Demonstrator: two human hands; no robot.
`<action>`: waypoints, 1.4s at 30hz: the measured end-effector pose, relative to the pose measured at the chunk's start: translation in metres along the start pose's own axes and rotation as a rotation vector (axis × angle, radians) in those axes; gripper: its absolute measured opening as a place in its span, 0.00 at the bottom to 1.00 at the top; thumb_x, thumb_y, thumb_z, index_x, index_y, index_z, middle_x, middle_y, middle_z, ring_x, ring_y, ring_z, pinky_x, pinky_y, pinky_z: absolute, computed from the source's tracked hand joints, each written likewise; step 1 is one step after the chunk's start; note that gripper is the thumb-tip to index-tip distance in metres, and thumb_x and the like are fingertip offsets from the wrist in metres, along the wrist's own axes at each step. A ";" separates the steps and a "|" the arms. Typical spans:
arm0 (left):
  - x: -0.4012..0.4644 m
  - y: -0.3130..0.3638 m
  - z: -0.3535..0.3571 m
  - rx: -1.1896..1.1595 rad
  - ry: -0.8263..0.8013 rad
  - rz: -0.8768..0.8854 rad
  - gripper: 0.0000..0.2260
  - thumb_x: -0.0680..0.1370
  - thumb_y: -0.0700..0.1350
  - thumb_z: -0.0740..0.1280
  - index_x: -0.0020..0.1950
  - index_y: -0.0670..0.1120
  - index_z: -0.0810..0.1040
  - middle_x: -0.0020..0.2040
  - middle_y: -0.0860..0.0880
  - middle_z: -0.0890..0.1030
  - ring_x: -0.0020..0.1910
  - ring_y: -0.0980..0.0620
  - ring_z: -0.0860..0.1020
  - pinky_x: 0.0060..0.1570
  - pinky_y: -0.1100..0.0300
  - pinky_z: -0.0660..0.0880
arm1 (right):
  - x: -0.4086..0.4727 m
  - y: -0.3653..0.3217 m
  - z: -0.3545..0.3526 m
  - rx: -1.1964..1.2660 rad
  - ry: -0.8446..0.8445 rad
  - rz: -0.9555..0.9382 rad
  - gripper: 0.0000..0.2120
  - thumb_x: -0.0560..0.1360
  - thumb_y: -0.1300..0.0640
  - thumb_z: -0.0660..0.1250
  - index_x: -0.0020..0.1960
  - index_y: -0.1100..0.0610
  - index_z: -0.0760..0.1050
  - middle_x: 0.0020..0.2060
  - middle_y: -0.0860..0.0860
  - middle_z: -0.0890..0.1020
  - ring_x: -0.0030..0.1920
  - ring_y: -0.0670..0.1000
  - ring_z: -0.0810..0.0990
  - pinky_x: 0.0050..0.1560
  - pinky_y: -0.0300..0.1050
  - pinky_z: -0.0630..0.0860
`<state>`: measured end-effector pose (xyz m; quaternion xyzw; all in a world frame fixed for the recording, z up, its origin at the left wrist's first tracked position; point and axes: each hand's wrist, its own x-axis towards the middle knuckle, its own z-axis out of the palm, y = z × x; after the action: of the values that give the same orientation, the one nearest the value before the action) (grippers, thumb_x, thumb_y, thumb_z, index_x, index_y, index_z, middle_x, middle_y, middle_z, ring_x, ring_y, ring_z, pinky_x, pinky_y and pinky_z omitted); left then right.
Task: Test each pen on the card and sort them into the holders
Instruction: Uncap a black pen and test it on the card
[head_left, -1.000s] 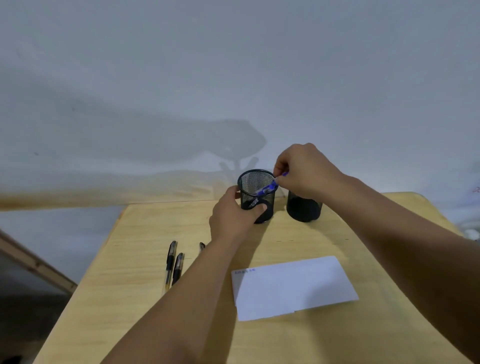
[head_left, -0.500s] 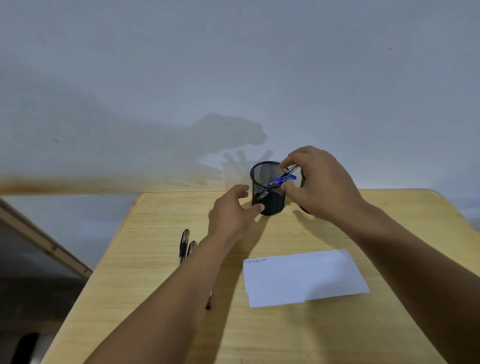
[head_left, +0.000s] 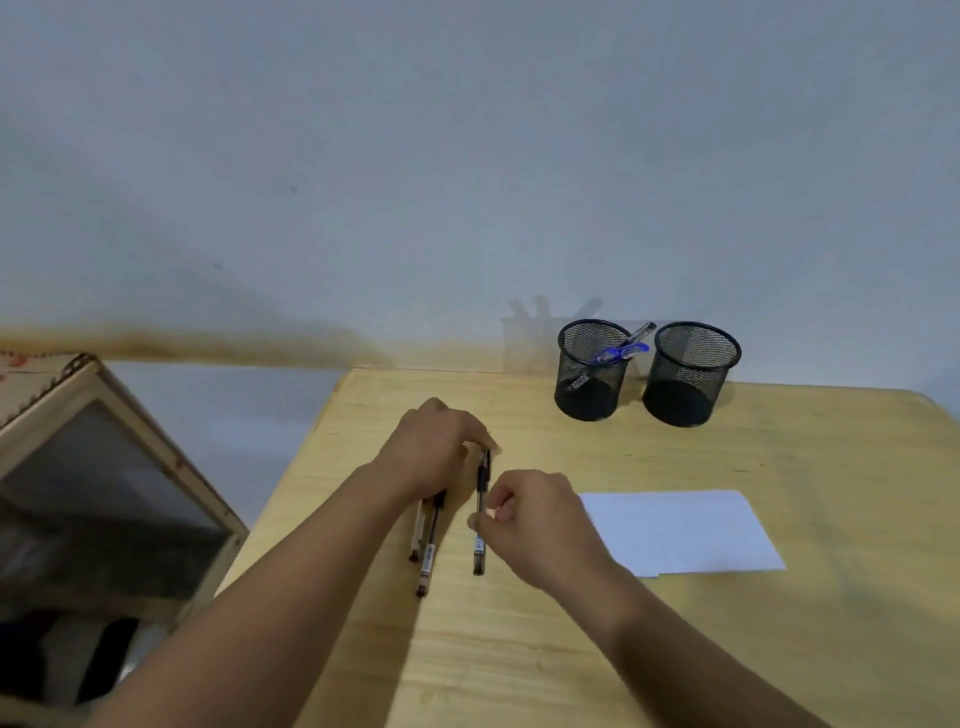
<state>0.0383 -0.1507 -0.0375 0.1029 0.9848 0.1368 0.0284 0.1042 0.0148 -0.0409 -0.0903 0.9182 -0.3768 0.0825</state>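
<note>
Two black mesh holders stand at the table's far edge. The left holder (head_left: 590, 370) has a blue pen (head_left: 622, 351) leaning in it; the right holder (head_left: 691, 374) looks empty. A white card (head_left: 680, 530) lies to the right of my hands. A black pen (head_left: 480, 512) lies lengthwise on the wood; my left hand (head_left: 436, 449) pinches its cap end and my right hand (head_left: 530, 512) pinches its barrel. Two more pens (head_left: 427, 551) lie side by side just left of it, partly under my left wrist.
The wooden table (head_left: 779, 623) ends at a pale wall behind the holders. A glass-fronted wooden case (head_left: 104, 478) stands off the table's left edge.
The blue pen was dropped into the left holder and both hands came back to the pens on the table. They now hold a black pen. The view shifted left.
</note>
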 end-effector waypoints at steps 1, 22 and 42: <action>0.000 0.000 -0.001 0.029 -0.016 0.027 0.23 0.75 0.35 0.60 0.56 0.62 0.82 0.61 0.61 0.80 0.57 0.50 0.69 0.56 0.53 0.70 | -0.001 -0.002 0.006 -0.019 -0.011 0.013 0.08 0.71 0.47 0.73 0.44 0.49 0.76 0.43 0.49 0.80 0.40 0.50 0.79 0.37 0.42 0.75; -0.080 0.023 -0.012 -0.218 0.238 0.413 0.11 0.77 0.56 0.67 0.56 0.58 0.83 0.48 0.62 0.82 0.48 0.56 0.73 0.49 0.60 0.73 | -0.088 0.032 -0.081 0.020 -0.033 -0.127 0.07 0.71 0.57 0.70 0.42 0.45 0.80 0.35 0.40 0.81 0.35 0.45 0.78 0.34 0.35 0.73; -0.127 0.101 0.032 -0.461 0.275 0.211 0.10 0.75 0.59 0.69 0.53 0.59 0.84 0.46 0.64 0.82 0.52 0.56 0.73 0.50 0.64 0.70 | -0.101 0.050 -0.092 0.129 -0.013 -0.195 0.03 0.73 0.57 0.74 0.41 0.51 0.85 0.29 0.37 0.82 0.32 0.41 0.80 0.33 0.28 0.69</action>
<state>0.1844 -0.0738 -0.0366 0.1761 0.9063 0.3717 -0.0969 0.1772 0.1351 -0.0038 -0.1761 0.8783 -0.4409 0.0568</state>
